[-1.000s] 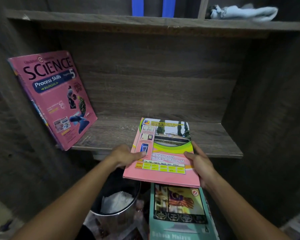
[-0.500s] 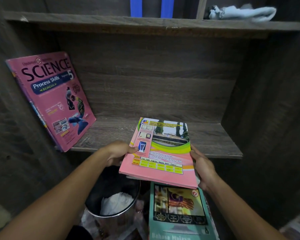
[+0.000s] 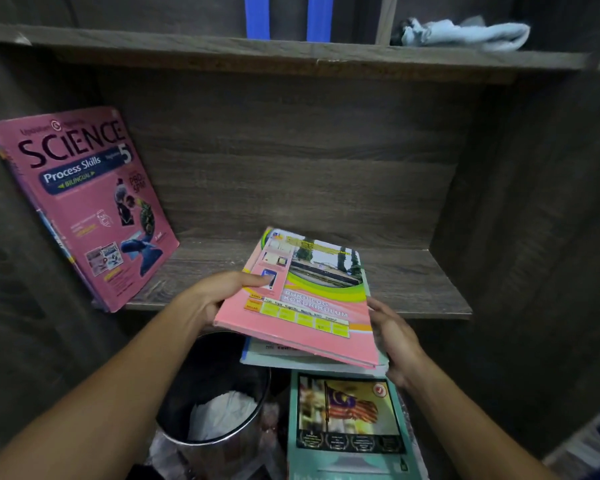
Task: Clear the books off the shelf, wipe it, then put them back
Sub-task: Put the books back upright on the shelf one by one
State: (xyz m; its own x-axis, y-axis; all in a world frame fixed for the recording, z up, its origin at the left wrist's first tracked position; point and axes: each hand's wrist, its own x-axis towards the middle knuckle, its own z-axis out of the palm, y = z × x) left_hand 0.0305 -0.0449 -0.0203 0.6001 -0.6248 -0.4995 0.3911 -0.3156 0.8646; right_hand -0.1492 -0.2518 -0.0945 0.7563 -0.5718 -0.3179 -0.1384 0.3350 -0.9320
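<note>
A stack of books (image 3: 284, 356), topped by a pink log book (image 3: 309, 306), is held at the front edge of the shelf (image 3: 420, 282). Its far end is over the shelf board and its near end is out in front of it. The stack's left edge is pinched by the left hand (image 3: 212, 301), with the thumb pressed on the pink cover and the fingers hidden beneath. The right edge is gripped by the right hand (image 3: 397, 337); how its fingers lie beneath cannot be told. At the shelf's left end a science book (image 3: 84, 206) is leaned tilted against the side wall. Below the shelf's front edge a bin (image 3: 187, 403) and a teal book (image 3: 347, 417) are seen. Above the shelf, on the next board, a pale cloth (image 3: 465, 32) is laid.
</note>
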